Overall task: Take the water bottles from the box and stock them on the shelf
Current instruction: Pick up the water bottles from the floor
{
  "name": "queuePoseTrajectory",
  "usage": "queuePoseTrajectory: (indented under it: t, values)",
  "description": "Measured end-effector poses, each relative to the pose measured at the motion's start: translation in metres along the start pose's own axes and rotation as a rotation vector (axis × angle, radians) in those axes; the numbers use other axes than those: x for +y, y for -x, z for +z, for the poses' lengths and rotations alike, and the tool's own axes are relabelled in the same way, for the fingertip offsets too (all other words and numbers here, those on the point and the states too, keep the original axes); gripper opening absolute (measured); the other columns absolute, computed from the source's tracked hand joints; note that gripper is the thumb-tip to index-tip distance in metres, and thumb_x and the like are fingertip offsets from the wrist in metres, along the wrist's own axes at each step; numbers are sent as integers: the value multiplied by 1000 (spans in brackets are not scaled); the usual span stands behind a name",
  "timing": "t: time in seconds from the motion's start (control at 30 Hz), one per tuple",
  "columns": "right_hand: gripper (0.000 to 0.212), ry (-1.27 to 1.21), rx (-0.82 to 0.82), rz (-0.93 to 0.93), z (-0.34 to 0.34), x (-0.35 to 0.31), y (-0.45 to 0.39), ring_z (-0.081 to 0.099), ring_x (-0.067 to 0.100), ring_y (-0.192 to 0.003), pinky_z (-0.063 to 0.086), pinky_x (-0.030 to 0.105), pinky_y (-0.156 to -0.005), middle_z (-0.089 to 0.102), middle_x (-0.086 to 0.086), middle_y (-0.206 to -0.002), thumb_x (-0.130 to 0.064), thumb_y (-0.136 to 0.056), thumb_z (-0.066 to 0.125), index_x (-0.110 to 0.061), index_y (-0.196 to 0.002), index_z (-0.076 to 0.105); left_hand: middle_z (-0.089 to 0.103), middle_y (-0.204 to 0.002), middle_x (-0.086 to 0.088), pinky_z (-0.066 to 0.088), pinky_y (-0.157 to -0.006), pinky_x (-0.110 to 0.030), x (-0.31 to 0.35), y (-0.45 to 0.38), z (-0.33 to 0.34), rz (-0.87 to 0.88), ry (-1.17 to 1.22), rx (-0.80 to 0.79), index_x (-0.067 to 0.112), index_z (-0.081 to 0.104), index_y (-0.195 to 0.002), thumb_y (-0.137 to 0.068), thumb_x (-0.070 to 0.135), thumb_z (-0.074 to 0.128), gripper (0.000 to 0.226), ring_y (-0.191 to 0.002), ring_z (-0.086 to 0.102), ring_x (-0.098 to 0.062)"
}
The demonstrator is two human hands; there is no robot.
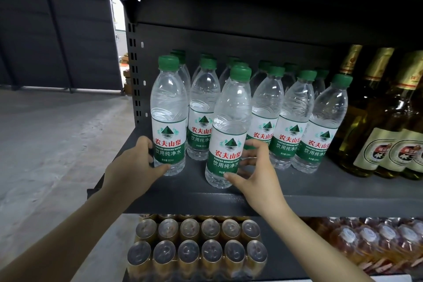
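Several clear water bottles with green caps and green-and-white labels stand in rows on the dark grey shelf [320,190]. My left hand [135,165] grips the lower part of the leftmost front bottle [168,117], which stands upright on the shelf. My right hand [258,171] holds a second bottle [229,130] near its base, thumb in front and fingers behind it. That bottle stands closest to the shelf's front edge, slightly ahead of the row and leaning a little to the right. The box is not in view.
Tall bottles of yellow liquid [375,135] fill the shelf's right side, next to the water. Below are trays of gold cans [196,247] and wrapped orange drink bottles [377,242]. A perforated shelf upright [134,71] stands at the left, with concrete floor [45,144] beyond.
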State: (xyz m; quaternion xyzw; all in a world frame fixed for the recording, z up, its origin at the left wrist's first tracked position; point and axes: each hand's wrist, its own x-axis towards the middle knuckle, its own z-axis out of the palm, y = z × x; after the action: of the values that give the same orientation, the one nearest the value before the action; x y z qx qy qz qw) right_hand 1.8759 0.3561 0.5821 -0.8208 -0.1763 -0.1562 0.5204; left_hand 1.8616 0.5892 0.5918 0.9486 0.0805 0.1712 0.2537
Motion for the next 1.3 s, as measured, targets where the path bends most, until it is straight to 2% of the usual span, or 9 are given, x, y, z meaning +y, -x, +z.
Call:
queuePoseTrajectory:
  t: [0.13, 0.27, 0.4, 0.53, 0.7, 0.9, 1.0, 1.1, 1.3]
  values:
    - [69, -15, -5, 4, 7, 0, -5, 53, -4, -79, 53, 24, -74, 51, -7, -94, -3, -70, 78, -43, -102, 33, 63, -98, 2, 54, -71, -35, 0, 1, 1, 2, -3, 5, 14, 42, -110, -79, 38, 70, 48, -80, 58, -15]
    - [69, -21, -8, -1, 12, 0, -8, 53, -8, -81, 52, 20, -73, 51, -10, -93, -3, -70, 78, -43, -101, 32, 65, -102, 0, 45, -60, -23, 0, 0, 2, 13, -5, -1, 14, 43, -110, -80, 38, 70, 48, -77, 54, -12]
    - [71, -22, -17, 1, 15, -2, -9, 52, -11, -82, 51, 17, -72, 49, -13, -93, -4, -70, 79, -45, -101, 30, 66, -105, -1, 50, -66, -29, 0, 0, 2, 15, -10, 4, 14, 42, -110, -80, 38, 70, 48, -79, 56, -14]
    - [72, 3, -10, 2, 19, -4, -11, 55, 1, -84, 52, 20, -75, 51, -11, -94, -7, -70, 80, -39, -110, 28, 66, -106, -1, 50, -67, -29, 1, 0, 2, 6, -5, 8, 13, 43, -111, -80, 38, 70, 48, -79, 55, -14]
    - [72, 17, -4, -13, 23, -3, -12, 55, 8, -86, 53, 24, -75, 53, -5, -95, -9, -69, 80, -46, -104, 29, 65, -108, -4, 52, -70, -32, 1, 0, 3, 7, -6, 8, 11, 43, -111, -79, 37, 71, 49, -89, 63, -21]
    - [71, -7, -28, -24, 32, -4, -15, 53, 1, -86, 50, 14, -74, 52, -6, -97, -8, -69, 80, -48, -99, 31, 66, -105, -2, 55, -72, -35, 0, -1, 3, 0, -5, 8, 13, 42, -109, -79, 38, 71, 48, -87, 63, -21]
    - [71, -8, -41, -25, 35, -6, -17, 53, -2, -86, 49, 12, -73, 52, -8, -95, -7, -69, 80, -48, -99, 31, 61, -94, 2, 55, -72, -37, 0, 0, 3, 6, 0, 14, 13, 42, -107, -79, 39, 71, 48, -84, 62, -19]
    - [72, 1, -45, -18, 39, -8, -18, 54, -2, -85, 52, 17, -75, 52, -10, -94, -8, -69, 80, -44, -104, 29, 54, -84, 7, 54, -71, -37, 0, -1, 3, 11, 8, 21, 15, 40, -103, -78, 39, 72, 47, -80, 60, -18]
    - [72, -2, -34, 1, 41, -9, -16, 54, 1, -86, 53, 30, -81, 52, -10, -93, -7, -69, 79, -39, -110, 29, 53, -86, 8, 54, -70, -37, 0, 0, 3, 27, 16, 21, 15, 40, -102, -78, 38, 72, 46, -82, 61, -19]
